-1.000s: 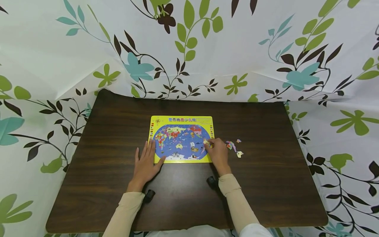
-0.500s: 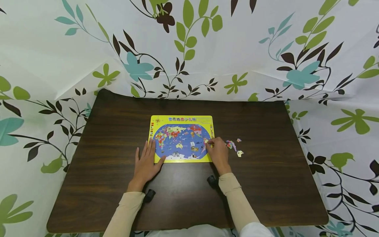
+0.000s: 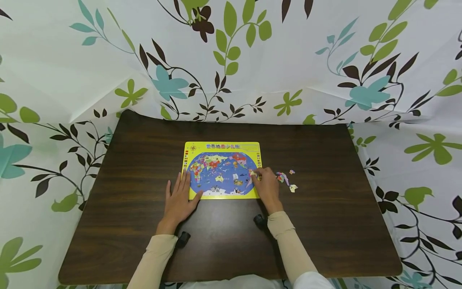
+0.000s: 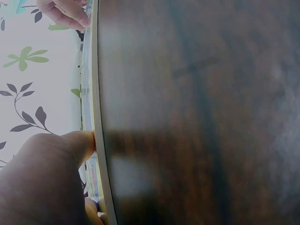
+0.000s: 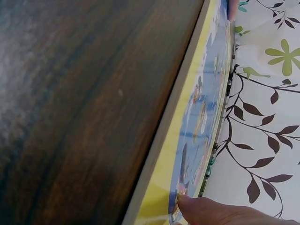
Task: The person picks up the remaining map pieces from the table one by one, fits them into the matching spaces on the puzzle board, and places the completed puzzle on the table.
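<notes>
A yellow-bordered world map puzzle board (image 3: 223, 196) with a blue oval map lies flat on the dark wooden table. My left hand (image 3: 178, 205) rests with straight fingers over the board's lower left corner, thumb on its near edge. At the right side of the map, my right hand (image 3: 267, 187) pinches a small puzzle piece (image 5: 177, 200) against the board; the right wrist view shows the thumb tip on it. The fingers cover most of that piece. Just right of this hand lie several loose puzzle pieces (image 3: 283, 178), among them a pale one (image 3: 293, 188).
The dark table (image 3: 325, 233) extends around the board on every side. A white curtain (image 3: 252, 60) with printed leaves and flowers hangs behind and beside it. Black wrist cameras (image 3: 184, 239) sit at both wrists.
My right fingertips shift slightly at the map's right side; the pale patch beside them gives way to a pink one. The left hand and the loose pieces stay put.
</notes>
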Demonstrator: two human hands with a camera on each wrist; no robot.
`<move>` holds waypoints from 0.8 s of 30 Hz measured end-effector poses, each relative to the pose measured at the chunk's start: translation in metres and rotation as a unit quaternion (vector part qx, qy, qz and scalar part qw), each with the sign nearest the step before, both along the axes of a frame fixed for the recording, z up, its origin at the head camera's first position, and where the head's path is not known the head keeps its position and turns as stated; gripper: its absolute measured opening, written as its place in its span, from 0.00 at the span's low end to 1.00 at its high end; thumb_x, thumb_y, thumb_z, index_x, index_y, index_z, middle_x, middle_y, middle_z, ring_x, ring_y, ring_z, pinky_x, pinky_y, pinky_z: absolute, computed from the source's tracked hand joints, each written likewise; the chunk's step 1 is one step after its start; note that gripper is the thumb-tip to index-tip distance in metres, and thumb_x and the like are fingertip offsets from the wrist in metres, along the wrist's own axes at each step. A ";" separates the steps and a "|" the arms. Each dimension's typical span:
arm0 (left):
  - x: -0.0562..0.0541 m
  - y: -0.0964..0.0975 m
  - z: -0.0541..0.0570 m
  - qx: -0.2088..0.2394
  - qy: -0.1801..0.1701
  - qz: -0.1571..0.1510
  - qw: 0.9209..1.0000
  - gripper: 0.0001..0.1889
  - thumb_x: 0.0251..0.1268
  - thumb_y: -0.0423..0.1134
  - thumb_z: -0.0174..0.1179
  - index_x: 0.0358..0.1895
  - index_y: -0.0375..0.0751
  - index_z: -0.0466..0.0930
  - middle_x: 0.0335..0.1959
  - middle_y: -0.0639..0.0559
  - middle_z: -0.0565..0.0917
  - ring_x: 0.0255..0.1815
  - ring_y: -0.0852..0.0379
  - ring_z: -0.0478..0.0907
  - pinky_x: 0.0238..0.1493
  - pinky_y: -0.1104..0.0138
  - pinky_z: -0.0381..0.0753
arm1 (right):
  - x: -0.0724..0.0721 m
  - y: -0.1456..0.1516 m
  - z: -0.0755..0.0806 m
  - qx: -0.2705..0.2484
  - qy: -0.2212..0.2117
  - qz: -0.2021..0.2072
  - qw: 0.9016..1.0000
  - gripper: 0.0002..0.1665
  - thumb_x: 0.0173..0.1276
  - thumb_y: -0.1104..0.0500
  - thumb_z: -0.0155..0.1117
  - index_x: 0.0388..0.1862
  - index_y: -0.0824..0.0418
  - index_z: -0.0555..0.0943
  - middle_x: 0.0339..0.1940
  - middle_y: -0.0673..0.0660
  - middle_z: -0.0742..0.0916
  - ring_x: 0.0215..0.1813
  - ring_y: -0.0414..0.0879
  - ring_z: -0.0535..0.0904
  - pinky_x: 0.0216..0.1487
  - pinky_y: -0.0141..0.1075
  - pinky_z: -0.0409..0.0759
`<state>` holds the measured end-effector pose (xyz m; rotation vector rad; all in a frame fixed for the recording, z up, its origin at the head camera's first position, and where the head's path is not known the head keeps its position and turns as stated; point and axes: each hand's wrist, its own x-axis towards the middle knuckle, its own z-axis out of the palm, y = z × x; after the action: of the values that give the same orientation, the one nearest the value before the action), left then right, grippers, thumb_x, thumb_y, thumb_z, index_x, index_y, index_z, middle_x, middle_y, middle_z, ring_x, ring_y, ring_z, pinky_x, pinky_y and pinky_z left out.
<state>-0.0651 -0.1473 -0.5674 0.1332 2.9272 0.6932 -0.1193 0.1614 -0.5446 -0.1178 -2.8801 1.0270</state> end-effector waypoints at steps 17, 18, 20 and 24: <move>0.000 -0.001 -0.001 0.002 0.007 -0.003 1.000 0.49 0.76 0.66 0.49 0.85 0.39 0.41 0.86 0.43 0.41 0.86 0.45 0.35 0.79 0.41 0.24 | -0.001 0.085 0.011 -0.044 -0.003 -0.136 0.990 0.15 0.73 0.69 0.61 0.55 0.71 0.84 0.46 0.70 0.83 0.47 0.64 0.80 0.50 0.58 0.77; 0.000 -0.001 -0.001 0.002 0.007 -0.003 1.000 0.49 0.76 0.66 0.49 0.85 0.39 0.40 0.86 0.43 0.41 0.86 0.45 0.35 0.79 0.41 0.24 | -0.002 0.091 0.013 -0.039 -0.006 -0.139 0.989 0.15 0.73 0.68 0.62 0.55 0.72 0.84 0.47 0.71 0.83 0.49 0.66 0.80 0.52 0.60 0.76; 0.000 -0.002 -0.001 0.002 0.007 -0.003 1.000 0.49 0.76 0.66 0.49 0.85 0.39 0.40 0.86 0.43 0.41 0.86 0.45 0.35 0.79 0.41 0.24 | -0.003 0.102 0.013 -0.028 -0.014 -0.138 0.990 0.16 0.74 0.65 0.64 0.56 0.72 0.85 0.49 0.73 0.84 0.54 0.69 0.80 0.57 0.61 0.75; 0.000 -0.001 -0.002 -0.001 0.001 -0.002 1.000 0.49 0.76 0.67 0.49 0.85 0.39 0.40 0.86 0.44 0.40 0.86 0.45 0.35 0.79 0.42 0.24 | -0.004 0.114 0.014 -0.011 -0.039 -0.132 0.990 0.18 0.73 0.59 0.68 0.56 0.69 0.86 0.54 0.73 0.85 0.61 0.70 0.78 0.64 0.62 0.73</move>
<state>-0.0656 -0.1479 -0.5693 0.1402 2.9275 0.6904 -0.1229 0.2750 -0.5301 -0.5350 -2.8191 1.0236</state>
